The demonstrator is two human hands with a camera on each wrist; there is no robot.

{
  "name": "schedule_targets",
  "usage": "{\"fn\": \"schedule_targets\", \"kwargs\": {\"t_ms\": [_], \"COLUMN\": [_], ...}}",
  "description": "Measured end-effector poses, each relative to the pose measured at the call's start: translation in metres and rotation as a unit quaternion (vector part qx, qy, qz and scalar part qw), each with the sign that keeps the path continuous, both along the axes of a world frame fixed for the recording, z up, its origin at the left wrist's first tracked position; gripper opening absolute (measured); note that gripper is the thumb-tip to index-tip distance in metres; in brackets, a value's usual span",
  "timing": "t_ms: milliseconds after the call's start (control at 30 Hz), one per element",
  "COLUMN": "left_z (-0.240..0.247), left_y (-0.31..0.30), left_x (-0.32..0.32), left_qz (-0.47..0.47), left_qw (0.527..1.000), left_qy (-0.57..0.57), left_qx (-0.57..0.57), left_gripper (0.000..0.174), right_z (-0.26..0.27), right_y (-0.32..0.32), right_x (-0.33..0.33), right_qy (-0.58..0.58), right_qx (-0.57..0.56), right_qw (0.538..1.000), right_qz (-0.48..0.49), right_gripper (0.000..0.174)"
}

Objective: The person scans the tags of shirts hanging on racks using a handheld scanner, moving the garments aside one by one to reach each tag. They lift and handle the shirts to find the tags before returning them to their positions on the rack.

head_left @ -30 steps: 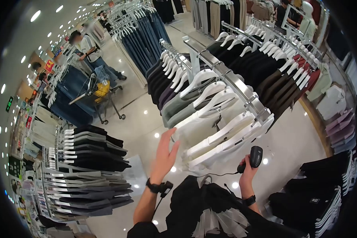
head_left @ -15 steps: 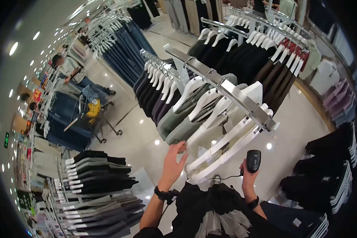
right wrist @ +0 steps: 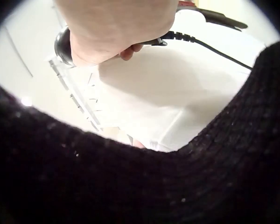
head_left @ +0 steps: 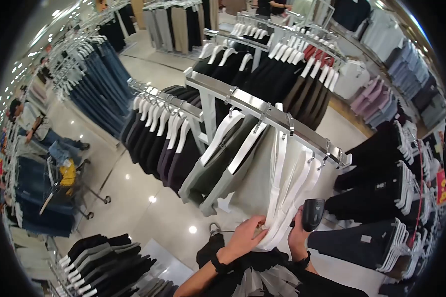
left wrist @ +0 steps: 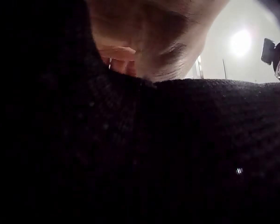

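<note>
My left hand [head_left: 244, 239] pinches the edge of a white garment [head_left: 260, 180] hanging from the metal rack [head_left: 262, 113] in the head view. Its fingers are bent at the cloth, beside white hangers [head_left: 277, 173]. My right hand [head_left: 298, 238] grips a black handheld scanner [head_left: 312, 215], just right of the white garments. In the right wrist view, the right hand [right wrist: 116, 28] is curled round the scanner [right wrist: 63, 45], and a black cable [right wrist: 219, 55] runs off to the right over white cloth. Dark fabric hides most of the left wrist view; part of the left hand [left wrist: 154, 37] shows at the top.
Grey-green garments [head_left: 208, 173] hang left of the white ones. Black clothes [head_left: 366, 198] hang at the right, and more dark clothes [head_left: 99, 262] at lower left. A person [head_left: 32, 123] stands beyond a shopping cart [head_left: 67, 175] at the left.
My left hand has moved right and down from beside the garments to the white garment's edge and taken hold of it. The head view has turned right. The scanner has stayed in my right hand.
</note>
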State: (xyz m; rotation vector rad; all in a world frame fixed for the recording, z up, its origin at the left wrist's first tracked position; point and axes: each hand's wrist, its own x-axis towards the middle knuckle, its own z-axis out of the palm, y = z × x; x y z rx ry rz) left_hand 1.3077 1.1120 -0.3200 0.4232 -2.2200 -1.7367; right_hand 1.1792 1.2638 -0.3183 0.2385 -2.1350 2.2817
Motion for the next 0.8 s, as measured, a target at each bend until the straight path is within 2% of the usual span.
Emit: {"fn": "schedule_targets", "kwargs": {"t_ms": [67,133,167,200,267,300,333,367,400,467,600,667,733,767,800], "left_z": [0.0,0.001,-0.001,-0.002,0.002,0.004,0.003,0.0,-0.004,-0.005,-0.01,-0.018,-0.033,-0.043,-0.05], "left_y": [-0.006,-0.015,-0.018,-0.022,-0.032,-0.035,-0.037,-0.037,-0.037,-0.04,-0.036,-0.038,-0.039,-0.041,-0.046], "left_x": [0.0,-0.001,-0.001,-0.001,-0.006,-0.007,-0.009,-0.01,-0.01,-0.011,0.003,0.014,0.03,0.04,0.048], "left_qz": [-0.053,-0.074,-0.095,-0.114,-0.147,-0.174,-0.178,-0.186,-0.192,-0.195,-0.208,-0.192,-0.171,-0.153,-0.135], "left_qw": [0.999,0.997,0.995,0.992,0.988,0.984,0.982,0.981,0.98,0.978,0.975,0.98,0.984,0.988,0.99], "left_qy": [-0.011,0.006,0.027,0.049,0.051,0.048,0.059,0.06,0.059,0.071,0.075,0.048,0.038,0.007,-0.025], "left_qx": [0.006,-0.002,-0.015,-0.028,-0.012,-0.003,-0.003,-0.01,-0.016,-0.018,-0.029,-0.013,-0.023,0.002,0.029], "left_gripper": [0.036,0.035,0.033,0.032,0.03,0.028,0.028,0.026,0.025,0.024,0.023,0.027,0.033,0.034,0.035], "right_z": [0.01,0.015,0.01,0.004,0.004,0.006,0.01,0.017,0.061,0.076,0.061,0.06,0.057,0.053,0.055], "right_y": [0.009,0.017,0.022,0.026,0.026,0.027,0.028,0.03,0.001,-0.013,-0.007,-0.009,-0.009,-0.006,-0.006], "right_x": [0.009,0.018,0.025,0.033,0.045,0.053,0.049,0.051,0.062,0.07,0.057,0.049,0.042,0.037,0.038], "right_qy": [0.015,0.075,0.075,0.077,0.186,0.16,0.117,0.134,0.15,0.094,0.132,0.163,0.154,0.173,0.144], "right_qx": [0.043,0.042,0.118,0.126,0.195,0.215,0.24,0.24,0.24,0.211,0.261,0.275,0.235,0.262,0.263], "right_qw": [0.999,0.995,0.99,0.989,0.963,0.963,0.964,0.962,0.959,0.973,0.956,0.947,0.958,0.948,0.953], "right_qz": [-0.008,0.046,0.006,-0.001,-0.017,-0.02,-0.007,0.01,0.029,0.021,0.034,0.04,0.062,0.054,0.046], "right_gripper": [0.016,0.017,0.026,0.026,0.04,0.056,0.064,0.066,0.067,0.063,0.063,0.063,0.061,0.06,0.059]}}
